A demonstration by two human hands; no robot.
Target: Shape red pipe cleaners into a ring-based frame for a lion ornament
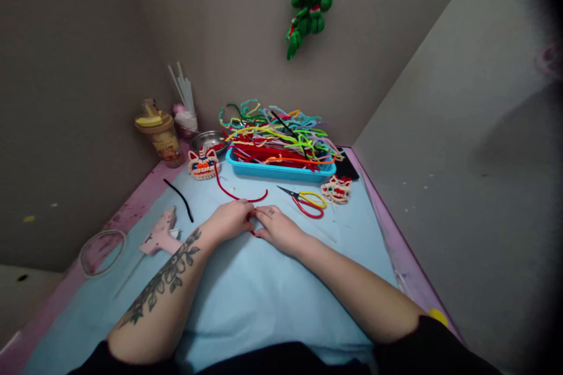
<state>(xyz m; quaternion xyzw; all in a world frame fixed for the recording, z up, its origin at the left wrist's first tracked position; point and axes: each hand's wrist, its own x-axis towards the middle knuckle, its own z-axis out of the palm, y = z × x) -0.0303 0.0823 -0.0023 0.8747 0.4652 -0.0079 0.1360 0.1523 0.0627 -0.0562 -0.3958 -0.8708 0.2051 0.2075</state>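
Note:
My left hand [229, 220] and my right hand [278, 228] meet in the middle of the light blue mat [246, 299]. Both pinch one end of a long red pipe cleaner [240, 196], which curves away from my fingers toward the back left. The fingertips of both hands are closed on it, and the piece between them is mostly hidden. Just beyond my right hand lie scissors [305, 200] with red and yellow handles.
A blue tray [277, 171] piled with coloured pipe cleaners stands at the back. Two small woven figures [203, 165] [336, 188] flank it. A black pipe cleaner [180, 198], a pink glue gun [160, 233], a tape ring [102, 252], a metal bowl [209, 140] and a lidded cup [160, 135] lie left.

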